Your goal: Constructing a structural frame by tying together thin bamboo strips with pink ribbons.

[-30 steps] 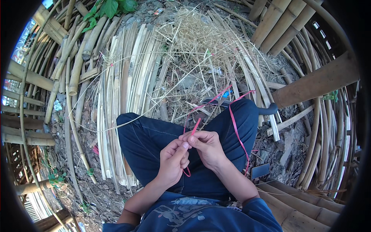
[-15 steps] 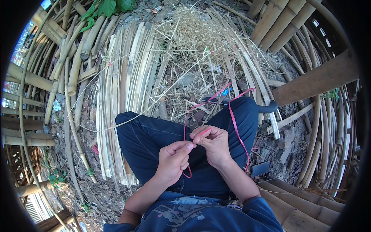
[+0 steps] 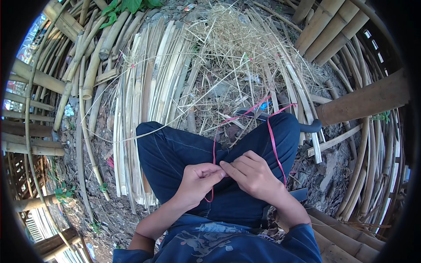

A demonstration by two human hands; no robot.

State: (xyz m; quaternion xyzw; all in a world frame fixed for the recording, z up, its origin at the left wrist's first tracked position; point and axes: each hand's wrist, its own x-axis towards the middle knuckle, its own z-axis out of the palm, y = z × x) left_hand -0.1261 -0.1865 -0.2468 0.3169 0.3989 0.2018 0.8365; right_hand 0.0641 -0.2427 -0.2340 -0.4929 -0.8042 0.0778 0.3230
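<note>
In front of my lap my two hands meet, fingertips touching. My left hand [image 3: 197, 183] is closed, thumb pressed against its bent fingers. My right hand [image 3: 254, 176] is closed too, back turned up, its fingertips against the left thumb. A thin pink plastic strip [image 3: 272, 139] passes over my right knee and trails down beside my thigh. Another length of pink strip [image 3: 214, 151] drops between my legs to the hands and shows as a loop below my left hand. What lies between the fingertips is hidden by the fingers.
Split bamboo slats [image 3: 153, 74] lie in a row ahead of my left knee, with a heap of dry straw shavings [image 3: 232, 35] farther off. Bamboo poles [image 3: 364, 96] stand at both sides. A flat dark rectangular object [image 3: 299, 194] lies by my right thigh, partly covered by my arm.
My right hand has turned over so its back faces up, and the strip piece that showed between its fingers is now hidden. The whole view has shifted slightly.
</note>
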